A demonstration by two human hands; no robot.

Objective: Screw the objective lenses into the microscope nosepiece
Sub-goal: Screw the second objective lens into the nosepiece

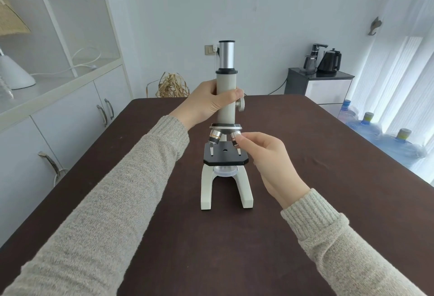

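A cream microscope [226, 107] with a silver eyepiece stands upright in the middle of the dark brown table [305, 201]. My left hand [209, 104] is wrapped around its body tube, above the round nosepiece [226, 127]. One objective lens [215, 137] hangs from the nosepiece on the left side. On the right side, the fingertips of my right hand [270, 161] pinch a second objective lens [235, 136] that sits tilted in the nosepiece. The black stage [226, 157] lies just below both lenses.
White cabinets and shelves [70, 98] line the left wall. A black side cabinet [319, 84] with kettles stands at the back right, and several blue water bottles [385, 131] sit on the floor to the right of the table.
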